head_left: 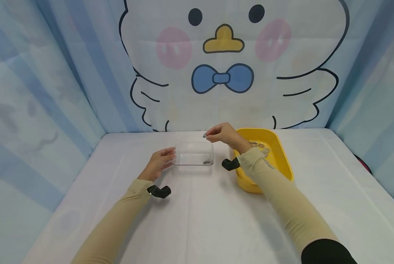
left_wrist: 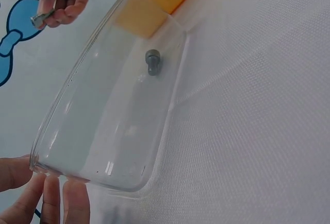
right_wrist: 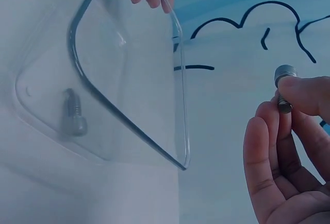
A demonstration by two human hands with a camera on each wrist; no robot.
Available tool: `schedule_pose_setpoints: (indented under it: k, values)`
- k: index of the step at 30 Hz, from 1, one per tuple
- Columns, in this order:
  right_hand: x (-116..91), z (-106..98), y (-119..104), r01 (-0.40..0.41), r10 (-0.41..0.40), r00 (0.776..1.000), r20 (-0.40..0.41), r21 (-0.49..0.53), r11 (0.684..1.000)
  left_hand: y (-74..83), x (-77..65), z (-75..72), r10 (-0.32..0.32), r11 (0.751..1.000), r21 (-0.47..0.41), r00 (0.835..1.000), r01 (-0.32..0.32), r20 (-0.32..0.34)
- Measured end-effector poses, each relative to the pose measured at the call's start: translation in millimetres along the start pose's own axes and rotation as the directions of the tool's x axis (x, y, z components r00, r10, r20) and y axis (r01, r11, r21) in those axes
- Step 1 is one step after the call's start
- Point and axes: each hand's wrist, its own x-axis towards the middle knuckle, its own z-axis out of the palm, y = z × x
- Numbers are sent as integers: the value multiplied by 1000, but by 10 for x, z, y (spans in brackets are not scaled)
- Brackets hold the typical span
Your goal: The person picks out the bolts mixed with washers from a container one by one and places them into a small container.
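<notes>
A clear plastic box stands on the white table, and one socket-head bolt lies inside it. My left hand is at the box's left end, its fairly straight fingers touching the outside of the end wall near the rim. Above the box's right back corner, my right hand pinches a second bolt between thumb and fingers. That bolt has a round silvery head and is apart from the box. Its shank is partly covered by the thumb in the right wrist view.
A yellow tray stands right of the box, under my right forearm, holding several small metal pieces and washers. A curtain with a cartoon figure hangs behind the table's back edge. White tabletop lies between my forearms.
</notes>
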Motion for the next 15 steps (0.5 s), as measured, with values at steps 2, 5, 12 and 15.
schedule_pose_setpoints:
  k: [2, 5, 12, 15]
  values:
    - [25, 40, 1, -15, 15, 1000, 6, 13, 1000, 1, -3, 3, 0, 1000, 2, 1000, 0, -1]
    - [63, 97, 8, -46, 46, 999, 5, 17, 999, 5, -1, 8, 2, 1000, 8, 1000, -2, -4]
    - [140, 201, 41, -125, 126, 992, -6, 49, 991, -4, 16, 14, 3, 1000, 3, 1000, -3, -2]
    - [161, 234, 44, -161, 162, 987, -15, 42, 986, -5, 11, 11, 4, 1000, -1, 1000, -4, -1]
